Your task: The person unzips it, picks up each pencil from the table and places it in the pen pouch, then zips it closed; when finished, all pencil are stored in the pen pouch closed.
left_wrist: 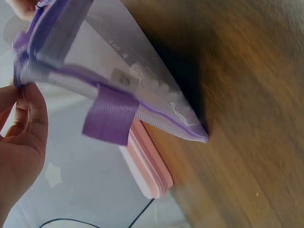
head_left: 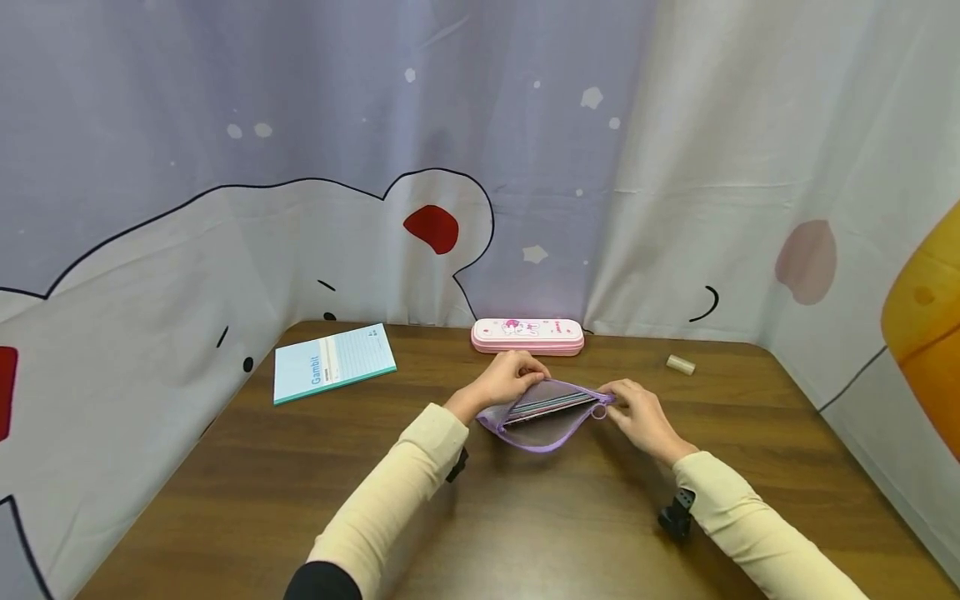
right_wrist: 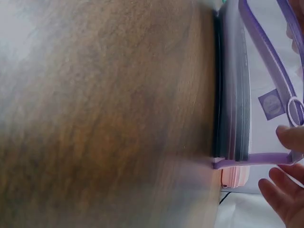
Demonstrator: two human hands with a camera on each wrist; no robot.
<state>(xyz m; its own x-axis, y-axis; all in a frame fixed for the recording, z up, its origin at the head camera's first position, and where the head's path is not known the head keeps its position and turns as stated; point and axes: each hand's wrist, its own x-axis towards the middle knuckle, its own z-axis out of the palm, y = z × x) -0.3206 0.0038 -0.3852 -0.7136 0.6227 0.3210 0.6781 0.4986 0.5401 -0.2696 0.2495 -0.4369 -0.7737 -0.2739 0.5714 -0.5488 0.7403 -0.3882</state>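
A translucent mesh zipper pouch (head_left: 540,447) with purple edging stands on the table, its mouth spread wide. Inside it lies a stack of thin booklets or papers (head_left: 551,406); their exact kind cannot be made out. My left hand (head_left: 504,382) pinches the far rim near its left part. At the right corner, close to the round zipper pull (head_left: 598,412), my right hand (head_left: 643,422) holds the edge between thumb and fingers. A purple fabric tab (left_wrist: 111,115) hangs off the pouch's side in the left wrist view. Stacked edges (right_wrist: 232,95) show through the mesh in the right wrist view.
Behind the pouch sits a pink pencil case (head_left: 527,337). A light blue notepad (head_left: 335,363) lies at the back left, and a small beige eraser-like block (head_left: 681,364) at the back right. A printed curtain (head_left: 540,167) borders the wooden table (head_left: 247,500).
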